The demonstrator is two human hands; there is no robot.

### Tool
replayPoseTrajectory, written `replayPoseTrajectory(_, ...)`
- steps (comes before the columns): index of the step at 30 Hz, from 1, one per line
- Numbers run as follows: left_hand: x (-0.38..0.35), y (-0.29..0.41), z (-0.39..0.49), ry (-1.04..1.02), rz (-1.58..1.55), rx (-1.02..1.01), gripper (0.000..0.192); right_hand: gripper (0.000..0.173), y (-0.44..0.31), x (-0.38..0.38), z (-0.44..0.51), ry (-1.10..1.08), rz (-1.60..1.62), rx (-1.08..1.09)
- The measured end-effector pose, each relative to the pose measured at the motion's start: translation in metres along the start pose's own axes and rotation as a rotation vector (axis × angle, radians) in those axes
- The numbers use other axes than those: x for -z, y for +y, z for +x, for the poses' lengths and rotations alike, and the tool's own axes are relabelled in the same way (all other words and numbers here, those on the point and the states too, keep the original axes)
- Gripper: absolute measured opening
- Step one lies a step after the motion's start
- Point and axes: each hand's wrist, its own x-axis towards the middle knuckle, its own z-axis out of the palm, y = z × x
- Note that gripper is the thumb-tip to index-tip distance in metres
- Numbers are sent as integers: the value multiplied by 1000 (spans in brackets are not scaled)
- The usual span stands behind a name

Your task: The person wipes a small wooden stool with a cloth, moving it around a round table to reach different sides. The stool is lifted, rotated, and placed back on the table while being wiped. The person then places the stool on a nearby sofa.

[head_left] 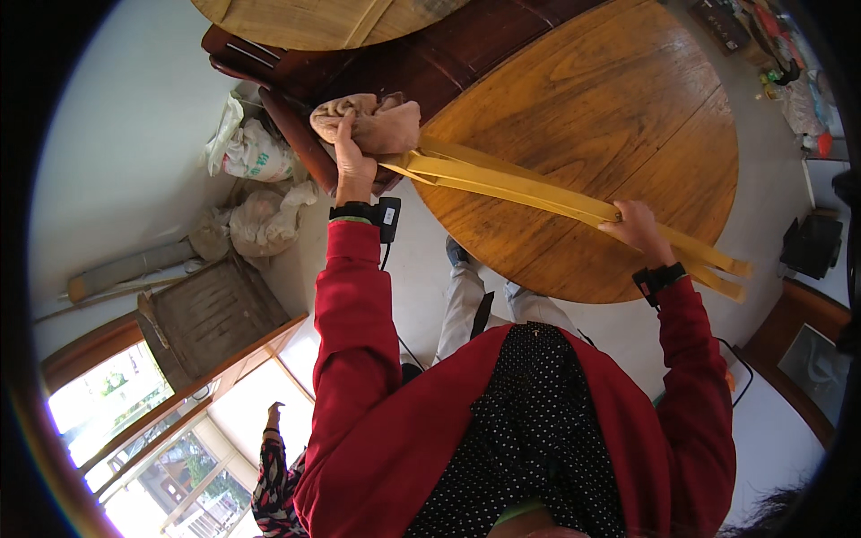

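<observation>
My left hand (354, 158) holds a bunched beige-pink cloth (390, 128), with the thumb pressed on top of its folds. The cloth is at the left end of a long yellow wooden frame (511, 183), made of narrow bars folded close together. Around the bars near the other end, my right hand (635, 228) has its fingers closed. The frame slants across a round wooden tabletop (592, 114) with dark grain and a straight seam. Whether the frame touches the tabletop, I cannot tell.
Behind stands a dark red wooden bench (430, 64), with another round wooden board (323, 23) above it. Stuffed plastic bags (259, 158) and an old wooden panel (215, 316) are along the left wall. Another person's arm (271, 457) shows near the doorway. Bagged goods (800, 107) lie far right.
</observation>
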Motion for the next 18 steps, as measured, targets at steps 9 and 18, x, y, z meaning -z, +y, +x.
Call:
replayPoseTrajectory(9,96,22,-83,-195,-215,-142,56,49,7,-15,1,186,-41,67)
replayPoseTrajectory(18,188,-79,-165,171,81,153,48,47,-9,-3,-3,-38,-14,3)
